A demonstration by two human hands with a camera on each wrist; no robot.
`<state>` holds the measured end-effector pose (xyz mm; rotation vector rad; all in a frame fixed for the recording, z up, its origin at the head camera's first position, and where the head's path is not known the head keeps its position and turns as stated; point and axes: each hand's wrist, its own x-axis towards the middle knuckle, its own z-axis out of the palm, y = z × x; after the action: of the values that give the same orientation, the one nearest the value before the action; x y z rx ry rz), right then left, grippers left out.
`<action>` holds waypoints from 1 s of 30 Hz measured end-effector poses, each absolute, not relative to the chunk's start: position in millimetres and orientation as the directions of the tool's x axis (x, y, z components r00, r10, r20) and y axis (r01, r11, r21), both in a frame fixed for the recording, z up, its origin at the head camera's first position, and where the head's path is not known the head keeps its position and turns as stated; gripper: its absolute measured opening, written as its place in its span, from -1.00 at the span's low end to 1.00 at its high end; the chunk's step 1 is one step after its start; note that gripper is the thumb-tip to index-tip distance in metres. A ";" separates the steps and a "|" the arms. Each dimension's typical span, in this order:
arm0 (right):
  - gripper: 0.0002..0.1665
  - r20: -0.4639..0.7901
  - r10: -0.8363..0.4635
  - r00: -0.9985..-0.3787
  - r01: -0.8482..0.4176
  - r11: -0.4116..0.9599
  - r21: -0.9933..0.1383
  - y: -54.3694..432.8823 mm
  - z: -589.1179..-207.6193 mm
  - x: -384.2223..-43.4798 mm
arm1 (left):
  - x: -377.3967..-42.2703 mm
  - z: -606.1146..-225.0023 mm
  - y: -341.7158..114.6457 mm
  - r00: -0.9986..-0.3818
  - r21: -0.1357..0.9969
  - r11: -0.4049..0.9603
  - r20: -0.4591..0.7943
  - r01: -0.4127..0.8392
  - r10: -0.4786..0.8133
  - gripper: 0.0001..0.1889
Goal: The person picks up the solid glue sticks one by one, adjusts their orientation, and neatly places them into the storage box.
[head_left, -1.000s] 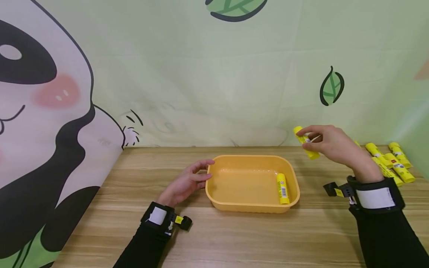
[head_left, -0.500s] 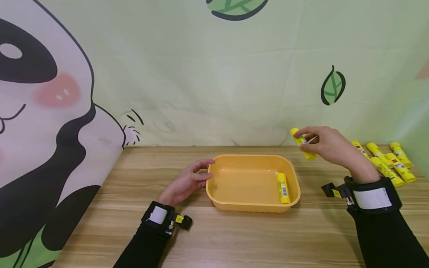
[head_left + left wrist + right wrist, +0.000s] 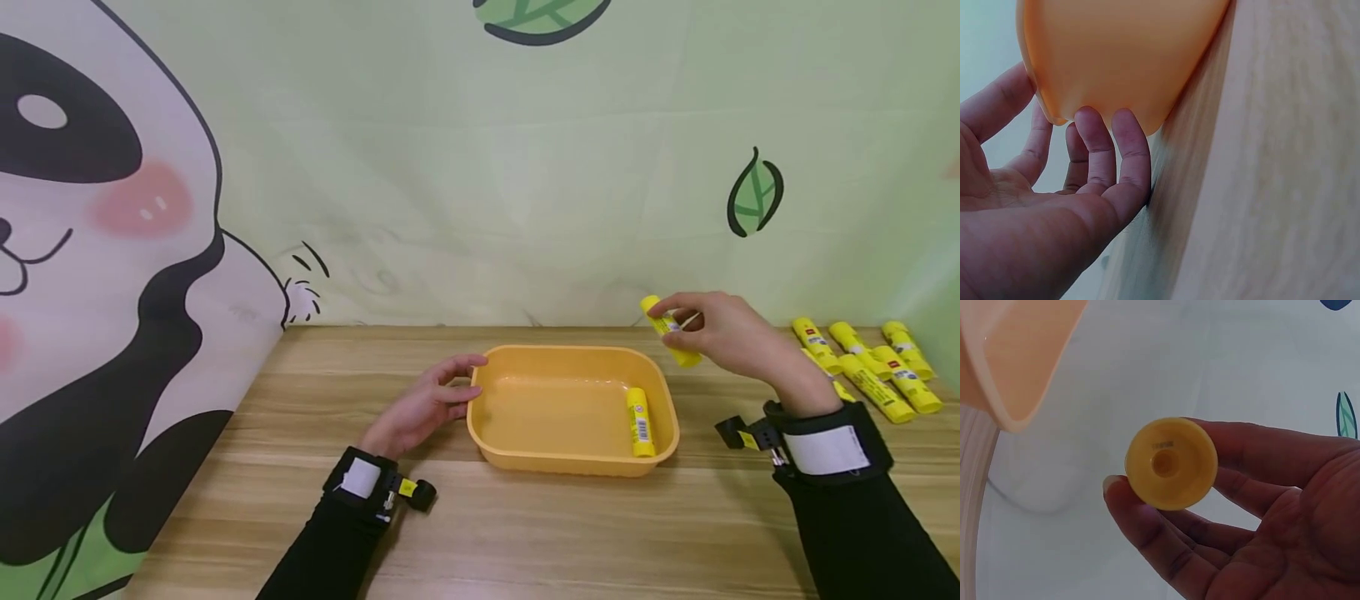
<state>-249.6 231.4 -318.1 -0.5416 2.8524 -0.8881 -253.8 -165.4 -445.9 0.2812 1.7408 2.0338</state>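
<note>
An orange-yellow plastic tray [image 3: 573, 462] stands on the wooden table. My left hand [image 3: 423, 404] holds its left end, thumb by the rim and several curled fingers against the outer wall, as the left wrist view shows. One yellow glue stick [image 3: 640, 423] lies inside the tray near its right wall. Above the table, just beyond the tray's back right corner, my right hand [image 3: 731, 337] pinches another glue stick [image 3: 670, 332], tilted, between thumb and fingers. Its round end [image 3: 1171, 464] faces the camera in the right wrist view.
Several more yellow glue sticks [image 3: 873, 387] lie in a loose group on the table's right side, partly behind the right forearm. A pale green printed cloth [image 3: 487, 208] rises behind the table [image 3: 525, 533], with a panda picture on the left.
My right hand has moved slightly left and down with the glue stick, closer to the tray. The left hand keeps its place on the tray. The view has shifted slightly.
</note>
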 end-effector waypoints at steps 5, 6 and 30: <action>-0.58 -0.001 -0.373 -0.928 -0.306 0.764 -0.568 230.4 -319.7 -249.6 | -253.0 -444.3 -164.5 -0.881 0.974 -0.102 -0.134 -0.201 0.453 -0.49; -0.58 -0.003 -0.374 -0.927 -0.306 0.764 -0.569 230.1 -320.0 -249.6 | -252.8 -443.9 -164.5 -0.881 0.974 -0.102 -0.135 -0.201 0.453 -0.48; -0.62 -0.046 -0.439 -0.897 -0.357 0.783 -0.510 198.6 -342.3 -251.4 | -253.5 -444.2 -162.9 -0.881 0.975 -0.108 -0.123 -0.192 0.457 -0.50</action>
<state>-251.4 198.6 -342.3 -0.6319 2.8109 -0.7555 -253.5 -162.9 -444.2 0.2904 1.7434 2.0381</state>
